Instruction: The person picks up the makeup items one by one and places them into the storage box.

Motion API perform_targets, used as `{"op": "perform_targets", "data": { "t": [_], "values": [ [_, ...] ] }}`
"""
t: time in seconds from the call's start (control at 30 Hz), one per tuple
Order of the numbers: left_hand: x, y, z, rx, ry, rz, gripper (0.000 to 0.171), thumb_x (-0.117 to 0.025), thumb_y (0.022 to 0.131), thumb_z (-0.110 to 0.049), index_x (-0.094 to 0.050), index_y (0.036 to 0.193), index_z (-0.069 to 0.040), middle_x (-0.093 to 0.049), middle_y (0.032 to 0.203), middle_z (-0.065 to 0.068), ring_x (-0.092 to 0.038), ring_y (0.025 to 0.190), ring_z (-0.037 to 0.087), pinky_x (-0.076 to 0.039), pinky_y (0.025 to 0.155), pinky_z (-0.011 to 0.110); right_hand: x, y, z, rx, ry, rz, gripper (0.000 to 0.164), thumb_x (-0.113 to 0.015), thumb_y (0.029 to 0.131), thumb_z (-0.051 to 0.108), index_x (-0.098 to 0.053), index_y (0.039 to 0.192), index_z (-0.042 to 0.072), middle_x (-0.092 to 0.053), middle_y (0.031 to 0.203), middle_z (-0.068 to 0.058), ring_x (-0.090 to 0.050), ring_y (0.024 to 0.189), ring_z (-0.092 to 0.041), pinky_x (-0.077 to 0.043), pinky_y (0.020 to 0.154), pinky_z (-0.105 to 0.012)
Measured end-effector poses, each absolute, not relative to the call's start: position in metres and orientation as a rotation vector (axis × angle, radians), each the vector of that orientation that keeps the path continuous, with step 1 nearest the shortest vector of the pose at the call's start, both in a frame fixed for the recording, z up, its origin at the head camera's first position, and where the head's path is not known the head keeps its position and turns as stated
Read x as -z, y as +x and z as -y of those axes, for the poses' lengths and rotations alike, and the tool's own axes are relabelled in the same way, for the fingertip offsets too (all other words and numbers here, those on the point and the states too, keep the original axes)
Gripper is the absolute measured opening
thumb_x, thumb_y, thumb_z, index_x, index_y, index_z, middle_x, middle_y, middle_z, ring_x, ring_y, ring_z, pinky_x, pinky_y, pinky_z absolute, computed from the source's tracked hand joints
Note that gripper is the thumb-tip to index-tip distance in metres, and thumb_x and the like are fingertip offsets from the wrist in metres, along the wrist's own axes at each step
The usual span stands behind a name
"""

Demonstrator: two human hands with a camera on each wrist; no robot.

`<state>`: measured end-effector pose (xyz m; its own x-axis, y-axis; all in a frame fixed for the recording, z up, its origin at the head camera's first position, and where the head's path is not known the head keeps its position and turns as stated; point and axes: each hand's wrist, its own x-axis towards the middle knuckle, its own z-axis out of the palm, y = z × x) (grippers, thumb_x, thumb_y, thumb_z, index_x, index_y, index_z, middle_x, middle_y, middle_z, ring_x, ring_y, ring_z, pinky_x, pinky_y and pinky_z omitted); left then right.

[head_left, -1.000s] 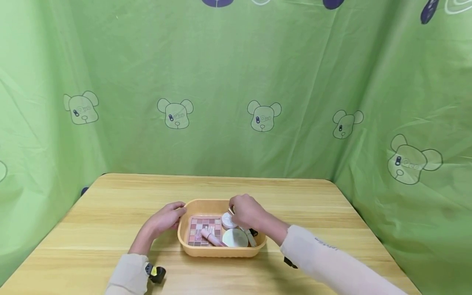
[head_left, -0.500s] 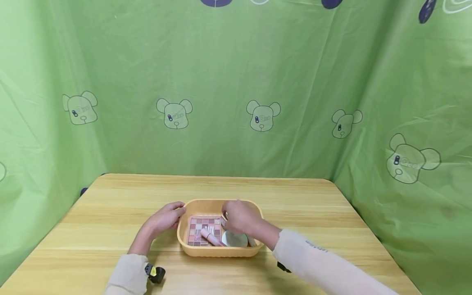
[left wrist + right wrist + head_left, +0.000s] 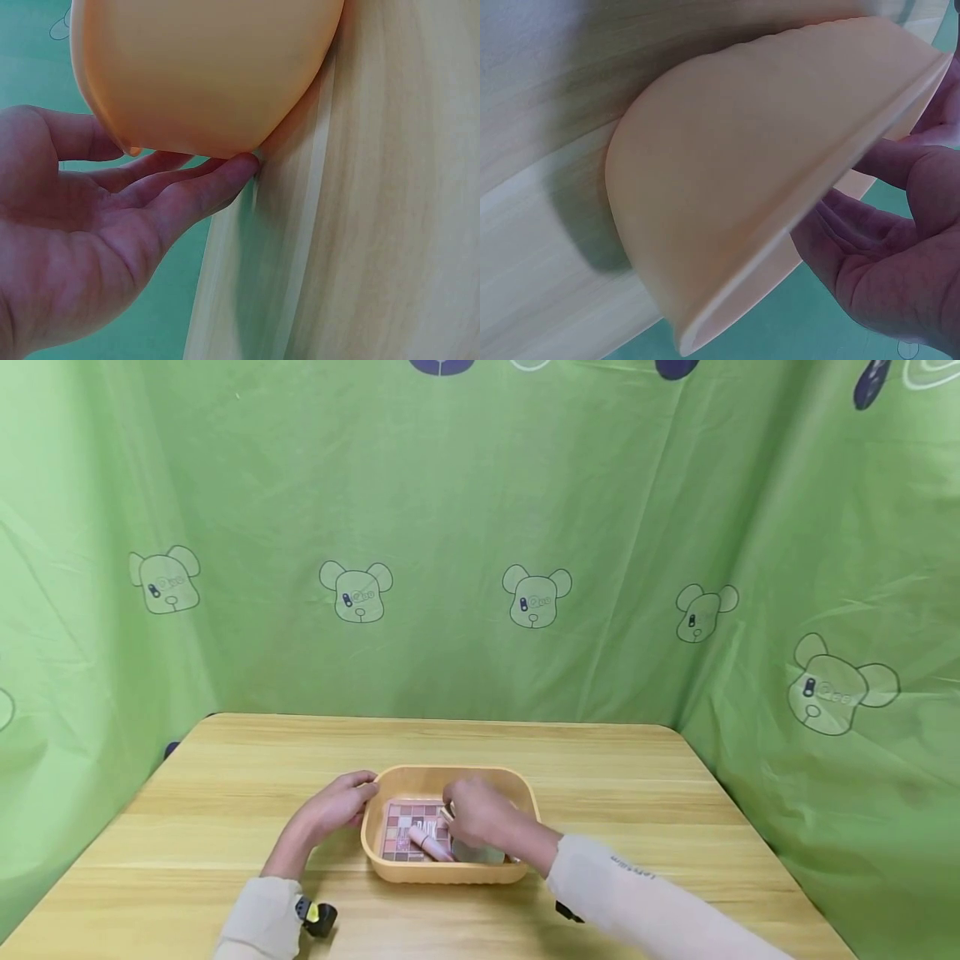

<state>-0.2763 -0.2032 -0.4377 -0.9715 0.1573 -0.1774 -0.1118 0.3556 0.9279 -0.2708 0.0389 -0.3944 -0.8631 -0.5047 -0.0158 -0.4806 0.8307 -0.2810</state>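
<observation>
A peach-orange plastic basket (image 3: 450, 872) sits on the table. At its left end my left hand (image 3: 337, 804) holds the side, thumb at the rim and fingers along the outer wall in the left wrist view. My right hand (image 3: 480, 814) is inside the basket, pinching a small pale item with a gold edge (image 3: 447, 813), mostly covered by the fingers. Left of it lies a pink checkered eyeshadow palette (image 3: 397, 827) with a pink tube (image 3: 429, 842) slanting across it. A round pale compact (image 3: 480, 853) shows partly below the right hand. The right wrist view shows mainly the basket's outer wall (image 3: 727, 150).
The wood-grain table (image 3: 637, 793) extends around the basket on all sides. Green curtains (image 3: 442, 668) with bear-head prints hang behind the table and at both sides. A black wrist camera (image 3: 321, 919) sticks out from the left sleeve.
My right hand has moved left and lower into the basket, carrying the small gold-edged item toward the palette. It now covers the small round white case seen earlier. My left hand has stayed put.
</observation>
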Motion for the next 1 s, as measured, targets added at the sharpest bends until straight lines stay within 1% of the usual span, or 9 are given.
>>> {"op": "perform_targets", "data": {
  "t": [0.1, 0.13, 0.2, 0.27, 0.33, 0.5, 0.6, 0.83, 1.0],
  "values": [
    [0.4376, -0.2759, 0.2024, -1.666, 0.04, -2.38, 0.041, -0.039, 0.107, -0.018, -0.049, 0.138, 0.007, -0.063, 0.124, 0.021, -0.064, 0.111, 0.025, -0.058, 0.088, 0.037, 0.3961, -0.2703, -0.0377, 0.409, -0.767, -2.92, 0.021, -0.08, 0.081, 0.009, -0.07, 0.099, 0.003, -0.067, 0.085, -0.004, -0.057, 0.068, -0.012, -0.05, 0.056, -0.02],
    [0.4376, -0.2758, 0.2022, -1.668, 0.038, -2.379, 0.042, -0.038, 0.107, -0.018, -0.048, 0.14, 0.008, -0.062, 0.127, 0.021, -0.064, 0.115, 0.027, -0.058, 0.091, 0.038, 0.3969, -0.2703, -0.0374, 0.4, -0.766, -2.924, 0.019, -0.08, 0.081, 0.011, -0.069, 0.095, 0.004, -0.065, 0.081, -0.003, -0.055, 0.066, -0.012, -0.049, 0.055, -0.02],
    [0.4379, -0.276, 0.2023, -1.668, 0.031, -2.376, 0.043, -0.038, 0.107, -0.018, -0.047, 0.141, 0.008, -0.061, 0.13, 0.023, -0.063, 0.118, 0.03, -0.057, 0.094, 0.041, 0.3983, -0.2706, -0.0367, 0.381, -0.775, -2.937, 0.018, -0.081, 0.081, 0.013, -0.065, 0.086, 0.007, -0.06, 0.074, 0.0, -0.053, 0.064, -0.011, -0.048, 0.053, -0.021],
    [0.4383, -0.2762, 0.2023, -1.667, 0.028, -2.377, 0.044, -0.038, 0.107, -0.018, -0.047, 0.141, 0.008, -0.061, 0.131, 0.023, -0.062, 0.119, 0.031, -0.057, 0.095, 0.042, 0.3997, -0.2707, -0.0362, 0.372, -0.78, -2.945, 0.021, -0.081, 0.081, 0.013, -0.06, 0.08, 0.01, -0.057, 0.07, 0.0, -0.052, 0.062, -0.011, -0.047, 0.052, -0.021],
    [0.4386, -0.2762, 0.2024, -1.667, 0.028, -2.378, 0.044, -0.039, 0.107, -0.018, -0.047, 0.141, 0.008, -0.061, 0.131, 0.023, -0.062, 0.119, 0.031, -0.057, 0.095, 0.042, 0.4006, -0.2706, -0.0358, 0.373, -0.774, -2.944, 0.023, -0.08, 0.08, 0.011, -0.057, 0.077, 0.011, -0.055, 0.069, 0.001, -0.051, 0.062, -0.012, -0.046, 0.052, -0.022],
    [0.439, -0.2762, 0.2024, -1.671, 0.031, -2.379, 0.043, -0.039, 0.107, -0.019, -0.048, 0.14, 0.008, -0.062, 0.129, 0.023, -0.063, 0.117, 0.03, -0.057, 0.094, 0.042, 0.4012, -0.2694, -0.035, 0.378, -0.751, -2.926, 0.024, -0.078, 0.076, 0.006, -0.055, 0.076, 0.012, -0.054, 0.069, 0.0, -0.048, 0.062, -0.012, -0.042, 0.05, -0.023],
    [0.439, -0.276, 0.2024, -1.673, 0.03, -2.378, 0.042, -0.039, 0.107, -0.019, -0.049, 0.139, 0.007, -0.062, 0.127, 0.021, -0.063, 0.115, 0.028, -0.057, 0.092, 0.04, 0.4015, -0.2686, -0.0349, 0.384, -0.752, -2.926, 0.023, -0.076, 0.077, 0.005, -0.054, 0.075, 0.012, -0.053, 0.068, 0.0, -0.048, 0.061, -0.012, -0.041, 0.05, -0.023],
    [0.4385, -0.2758, 0.2022, -1.672, 0.032, -2.379, 0.043, -0.039, 0.107, -0.019, -0.048, 0.14, 0.007, -0.062, 0.128, 0.021, -0.063, 0.114, 0.026, -0.057, 0.091, 0.038, 0.4022, -0.2689, -0.0351, 0.373, -0.75, -2.928, 0.023, -0.077, 0.077, 0.007, -0.055, 0.074, 0.013, -0.054, 0.068, 0.001, -0.049, 0.062, -0.012, -0.043, 0.051, -0.023],
    [0.438, -0.275, 0.2028, -1.667, 0.028, -2.386, 0.042, -0.039, 0.107, -0.019, -0.049, 0.14, 0.006, -0.063, 0.121, 0.018, -0.063, 0.106, 0.022, -0.056, 0.084, 0.032, 0.4028, -0.2692, -0.036, 0.394, -0.727, -2.912, 0.022, -0.076, 0.078, 0.007, -0.056, 0.074, 0.013, -0.055, 0.067, 0.001, -0.049, 0.06, -0.012, -0.043, 0.05, -0.023]
  ]
}}
